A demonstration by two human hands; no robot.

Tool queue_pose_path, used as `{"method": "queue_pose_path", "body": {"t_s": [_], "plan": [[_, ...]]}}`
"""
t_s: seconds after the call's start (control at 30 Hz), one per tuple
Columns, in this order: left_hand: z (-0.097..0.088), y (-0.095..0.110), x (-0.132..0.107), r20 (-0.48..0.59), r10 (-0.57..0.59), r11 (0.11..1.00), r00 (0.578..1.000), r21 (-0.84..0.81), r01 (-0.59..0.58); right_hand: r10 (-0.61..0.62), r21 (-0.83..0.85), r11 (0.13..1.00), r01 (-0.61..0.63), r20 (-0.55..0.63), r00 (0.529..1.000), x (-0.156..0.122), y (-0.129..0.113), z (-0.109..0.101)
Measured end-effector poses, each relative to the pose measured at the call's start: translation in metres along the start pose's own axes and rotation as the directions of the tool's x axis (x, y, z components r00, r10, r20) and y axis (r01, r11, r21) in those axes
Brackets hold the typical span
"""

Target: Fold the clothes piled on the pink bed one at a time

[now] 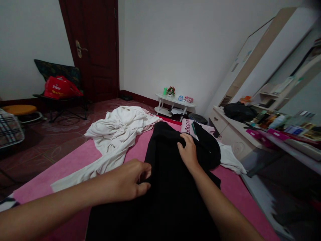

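Note:
A black garment lies spread along the pink bed cover in front of me. My left hand pinches the garment's left edge, fingers closed on the cloth. My right hand grips the black fabric farther up, fingers curled into it. A white garment lies crumpled to the left of the black one. Beyond my right hand sits a pink item with lettering, and a white cloth pokes out at the right.
A dresser with a black bag and cluttered boxes stands at the right. A small white table is by the far wall. A chair with a red bag stands near the dark door.

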State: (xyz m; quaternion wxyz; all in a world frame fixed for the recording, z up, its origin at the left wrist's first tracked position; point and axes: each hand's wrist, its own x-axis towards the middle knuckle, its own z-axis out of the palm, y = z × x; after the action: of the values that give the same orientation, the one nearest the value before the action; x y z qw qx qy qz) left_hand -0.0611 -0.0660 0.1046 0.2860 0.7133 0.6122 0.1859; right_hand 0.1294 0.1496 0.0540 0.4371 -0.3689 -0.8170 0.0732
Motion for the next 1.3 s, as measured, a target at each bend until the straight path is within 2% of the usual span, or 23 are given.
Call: {"method": "queue_pose_path", "body": {"t_s": [0.07,0.1,0.13,0.17,0.2,0.23,0.27,0.3,0.33,0.37,0.4,0.43,0.47,0.5,0.67,0.77,0.83,0.93,1.07,1.13,1.23,1.3], "plan": [[0.016,0.007,0.009,0.104,0.045,0.997,0.994,-0.061,-0.039,0.049,-0.105,0.994,-0.041,0.079,0.996,-0.003,0.015,-0.009],[0.024,0.008,0.014,0.213,0.054,0.994,0.976,-0.107,-0.032,0.099,-0.179,0.981,-0.070,0.155,0.983,-0.006,0.023,-0.013],[0.033,0.009,0.020,0.358,0.061,0.987,0.932,-0.161,-0.003,0.168,-0.266,0.959,-0.100,0.248,0.954,-0.008,0.029,-0.016],[0.040,0.008,0.027,0.508,0.072,0.975,0.859,-0.216,0.046,0.245,-0.350,0.929,-0.121,0.335,0.910,-0.010,0.034,-0.020],[0.046,0.007,0.034,0.622,0.090,0.958,0.778,-0.267,0.102,0.316,-0.423,0.896,-0.131,0.403,0.859,-0.010,0.036,-0.024],[0.051,0.006,0.042,0.669,0.108,0.943,0.735,-0.303,0.138,0.371,-0.476,0.868,-0.138,0.438,0.819,-0.009,0.037,-0.027],[0.054,0.005,0.051,0.636,0.114,0.940,0.763,-0.318,0.124,0.402,-0.507,0.849,-0.148,0.439,0.803,-0.006,0.036,-0.030],[0.056,0.003,0.059,0.515,0.110,0.952,0.850,-0.301,0.059,0.410,-0.519,0.839,-0.160,0.412,0.814,-0.001,0.034,-0.033],[0.057,0.001,0.068,0.318,0.104,0.971,0.942,-0.237,-0.028,0.396,-0.516,0.839,-0.172,0.363,0.844,0.005,0.030,-0.034],[0.057,-0.001,0.076,0.097,0.103,0.987,0.990,-0.134,-0.090,0.366,-0.499,0.848,-0.179,0.306,0.879,0.011,0.027,-0.033],[0.058,-0.004,0.083,-0.099,0.111,0.993,0.989,-0.022,-0.114,0.333,-0.478,0.860,-0.180,0.258,0.907,0.018,0.025,-0.031],[0.059,-0.007,0.089,-0.241,0.116,0.993,0.964,0.065,-0.103,0.302,-0.454,0.874,-0.172,0.230,0.925,0.025,0.024,-0.026],[0.061,-0.011,0.094,-0.325,0.106,0.991,0.940,0.114,-0.073,0.281,-0.438,0.885,-0.159,0.228,0.932,0.032,0.024,-0.019],[0.065,-0.014,0.098,-0.364,0.083,0.990,0.928,0.139,-0.034,0.275,-0.432,0.889,-0.149,0.245,0.930,0.037,0.026,-0.011],[0.085,-0.027,0.106,-0.347,-0.016,0.960,0.938,0.257,0.111,0.382,-0.517,0.836,-0.186,0.304,0.873,0.048,0.058,0.038],[0.090,-0.031,0.110,-0.324,-0.022,0.949,0.946,0.292,0.122,0.460,-0.563,0.793,-0.234,0.300,0.836,0.048,0.076,0.058],[0.090,-0.035,0.114,-0.300,-0.020,0.952,0.954,0.285,0.109,0.471,-0.574,0.785,-0.235,0.304,0.828,0.049,0.082,0.063],[0.090,-0.041,0.120,-0.284,0.006,0.974,0.959,0.219,0.058,0.433,-0.580,0.787,-0.210,0.278,0.857,0.053,0.085,0.061],[0.094,-0.047,0.123,-0.292,0.112,0.989,0.950,0.123,-0.079,0.363,-0.619,0.763,-0.189,0.168,0.916,0.059,0.090,0.052],[0.095,-0.047,0.124,-0.288,0.133,0.990,0.948,0.093,-0.110,0.325,-0.632,0.758,-0.159,0.155,0.933,0.059,0.091,0.050],[0.095,-0.047,0.125,-0.274,0.128,0.991,0.953,0.056,-0.118,0.256,-0.633,0.768,-0.096,0.166,0.952,0.057,0.082,0.056],[0.095,-0.047,0.125,-0.267,0.127,0.992,0.955,0.037,-0.121,0.154,-0.576,0.817,-0.022,0.182,0.971,0.056,0.070,0.069]]}}
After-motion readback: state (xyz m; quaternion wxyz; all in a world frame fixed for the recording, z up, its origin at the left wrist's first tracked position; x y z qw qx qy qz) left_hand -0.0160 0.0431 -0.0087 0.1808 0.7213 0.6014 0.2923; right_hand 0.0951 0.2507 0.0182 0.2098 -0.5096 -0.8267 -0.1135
